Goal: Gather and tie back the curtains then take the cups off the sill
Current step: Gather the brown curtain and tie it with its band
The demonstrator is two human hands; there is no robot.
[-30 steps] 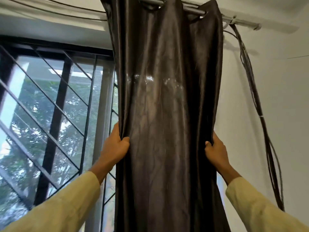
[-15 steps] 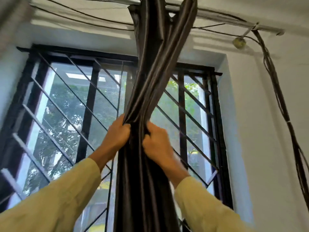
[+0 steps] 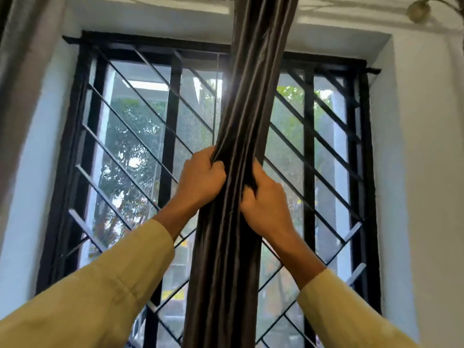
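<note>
A dark shiny curtain (image 3: pixel 253 79) hangs bunched into a narrow column down the middle of the window. My left hand (image 3: pixel 200 179) grips its left side at mid height, fingers curled into the folds. My right hand (image 3: pixel 263 199) grips the right side just below, close to the left hand. Both arms wear pale yellow sleeves. No sill and no cups are in view.
Behind the curtain is a window with a black frame (image 3: pixel 72 146) and diagonal black bars (image 3: pixel 140 136). A second grey curtain (image 3: pixel 17 79) hangs at the far left edge. White wall (image 3: pixel 426 172) lies to the right, with a round fitting (image 3: pixel 418 10) at top right.
The curtain went from spread wide to gathered into a tight bunch. My right hand swept left to meet my left hand, and the window right of the curtain came into view.
</note>
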